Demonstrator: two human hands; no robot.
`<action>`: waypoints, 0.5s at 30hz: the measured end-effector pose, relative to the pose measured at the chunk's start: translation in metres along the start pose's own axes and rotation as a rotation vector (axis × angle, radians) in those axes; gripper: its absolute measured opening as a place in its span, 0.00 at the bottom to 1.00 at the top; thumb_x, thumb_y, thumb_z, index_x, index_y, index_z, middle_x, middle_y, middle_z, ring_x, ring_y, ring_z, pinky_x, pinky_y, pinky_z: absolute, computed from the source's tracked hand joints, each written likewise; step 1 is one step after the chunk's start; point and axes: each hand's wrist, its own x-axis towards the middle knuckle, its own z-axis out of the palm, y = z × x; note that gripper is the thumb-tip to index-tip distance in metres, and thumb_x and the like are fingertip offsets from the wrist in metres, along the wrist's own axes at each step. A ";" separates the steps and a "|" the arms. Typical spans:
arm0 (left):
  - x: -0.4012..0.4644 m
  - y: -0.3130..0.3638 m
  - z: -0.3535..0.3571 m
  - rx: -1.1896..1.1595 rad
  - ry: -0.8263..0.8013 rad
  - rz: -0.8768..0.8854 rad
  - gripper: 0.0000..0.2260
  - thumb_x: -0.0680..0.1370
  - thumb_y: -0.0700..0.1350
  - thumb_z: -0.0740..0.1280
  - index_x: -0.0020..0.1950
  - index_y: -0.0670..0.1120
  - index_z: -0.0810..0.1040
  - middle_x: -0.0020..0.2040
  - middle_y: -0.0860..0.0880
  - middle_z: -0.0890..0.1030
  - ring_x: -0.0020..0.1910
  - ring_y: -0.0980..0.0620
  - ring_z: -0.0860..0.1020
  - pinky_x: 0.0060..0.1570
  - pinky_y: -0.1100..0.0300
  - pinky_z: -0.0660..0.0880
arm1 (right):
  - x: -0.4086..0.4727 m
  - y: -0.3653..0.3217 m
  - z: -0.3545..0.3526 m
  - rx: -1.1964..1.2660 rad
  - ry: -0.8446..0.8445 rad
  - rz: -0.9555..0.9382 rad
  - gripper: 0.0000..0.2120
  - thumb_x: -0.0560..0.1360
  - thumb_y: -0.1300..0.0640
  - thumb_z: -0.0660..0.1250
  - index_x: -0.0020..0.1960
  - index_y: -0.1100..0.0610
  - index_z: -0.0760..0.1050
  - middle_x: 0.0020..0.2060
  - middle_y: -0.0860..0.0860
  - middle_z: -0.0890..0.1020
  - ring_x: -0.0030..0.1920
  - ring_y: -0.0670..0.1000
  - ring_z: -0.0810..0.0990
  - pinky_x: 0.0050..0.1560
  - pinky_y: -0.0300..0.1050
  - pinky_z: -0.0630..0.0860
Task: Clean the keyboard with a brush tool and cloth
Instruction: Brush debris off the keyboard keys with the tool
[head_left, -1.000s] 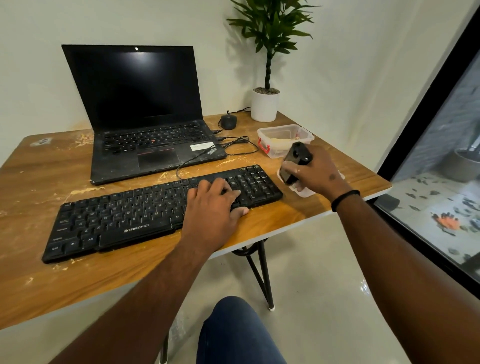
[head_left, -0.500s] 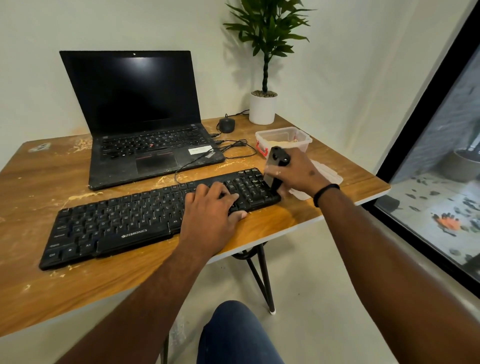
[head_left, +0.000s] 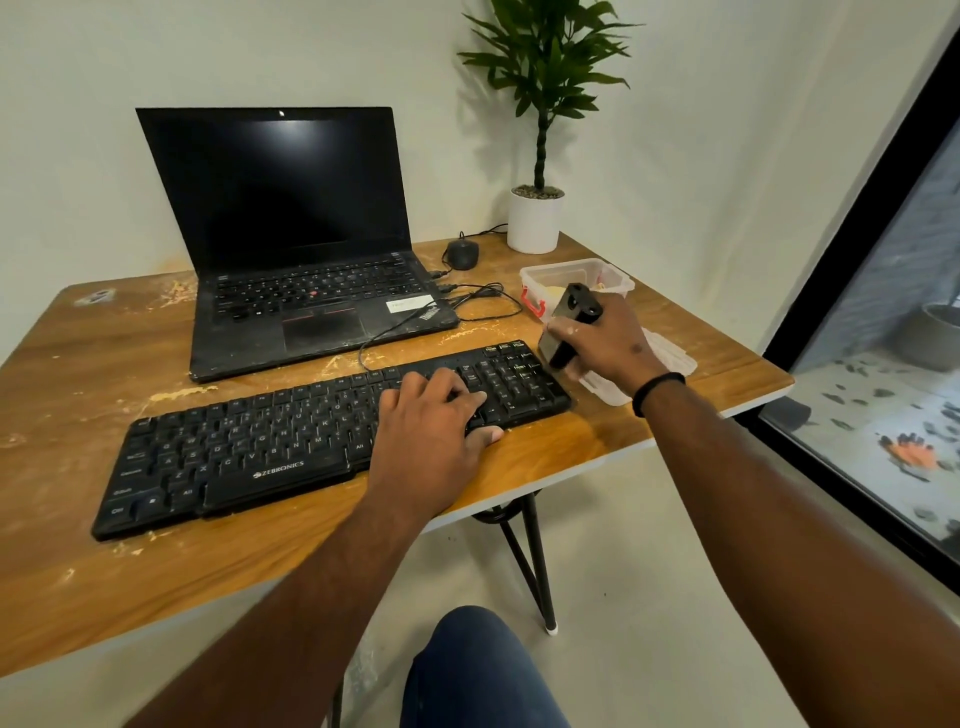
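Right hand (head_left: 605, 340) clamps brush tool (head_left: 566, 325) just beyond keyboard (head_left: 291, 441) end; left hand (head_left: 431, 431) flat, pinning keys. Risk: hard sweep flicks debris onto cloth-side lid (head_left: 670, 358).

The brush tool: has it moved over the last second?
Yes. The brush tool came from beside the keyboard to its right end, away from the lid.

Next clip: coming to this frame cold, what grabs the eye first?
Two bare arms reach in over a crumb-strewn wooden table. The left hand rests flat on the right half of the black keyboard, while the right hand grips a dark brush tool just off the keyboard's right end. Behind sit an open laptop with a dark screen and a potted plant.
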 end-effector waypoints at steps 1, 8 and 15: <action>0.000 0.000 0.000 -0.001 -0.002 0.000 0.25 0.79 0.65 0.61 0.72 0.55 0.75 0.61 0.57 0.72 0.61 0.53 0.66 0.61 0.53 0.63 | 0.001 0.000 0.000 0.007 0.001 0.004 0.09 0.75 0.56 0.71 0.52 0.58 0.76 0.40 0.54 0.83 0.29 0.55 0.83 0.26 0.40 0.77; 0.000 0.000 0.000 0.003 -0.001 0.002 0.25 0.79 0.65 0.61 0.72 0.55 0.75 0.61 0.56 0.72 0.61 0.53 0.66 0.61 0.53 0.64 | 0.004 -0.002 0.004 0.062 -0.068 0.020 0.06 0.74 0.56 0.71 0.48 0.58 0.77 0.39 0.58 0.83 0.26 0.52 0.82 0.23 0.40 0.75; -0.001 0.001 0.000 0.004 -0.003 -0.001 0.25 0.79 0.65 0.61 0.72 0.55 0.75 0.61 0.57 0.72 0.61 0.53 0.66 0.61 0.53 0.63 | 0.009 -0.009 0.010 -0.037 -0.038 -0.013 0.09 0.74 0.55 0.72 0.52 0.55 0.77 0.46 0.54 0.83 0.38 0.54 0.84 0.31 0.43 0.80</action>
